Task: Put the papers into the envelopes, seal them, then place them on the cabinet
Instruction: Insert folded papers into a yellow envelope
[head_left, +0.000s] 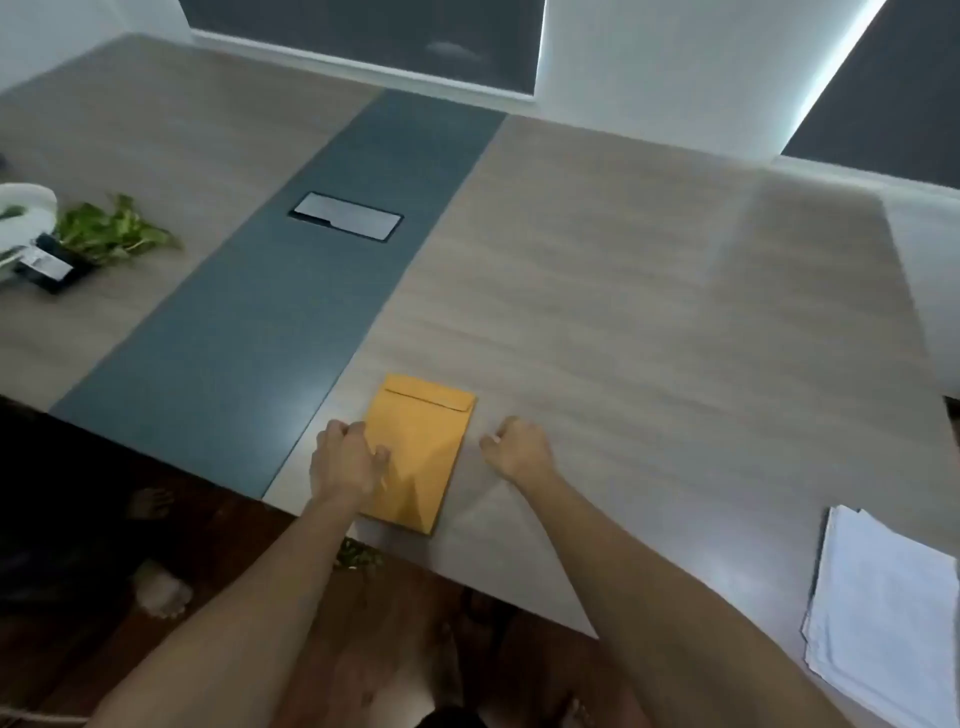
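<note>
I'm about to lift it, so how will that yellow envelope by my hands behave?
The yellow envelope lies flat and thin, so probably light and bendy. On the smooth table it may slide rather than lift. Its near end overhangs the edge, offering a grip.

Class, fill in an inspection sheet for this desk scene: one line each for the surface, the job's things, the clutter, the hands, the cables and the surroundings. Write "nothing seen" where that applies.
Surface: wood-grain table with a grey-blue centre strip holding a closed hatch.
Job's things: yellow envelope flat near the front edge, flap folded down; stack of white papers at the right edge.
Clutter: leafy plant, white pot and a small dark object at far left.
Hands: left hand curled on the envelope's left edge; right hand curled beside the envelope, holding nothing.
Cables: nothing seen.
Surroundings: dark window blinds, white wall, dark wooden floor below.
</note>
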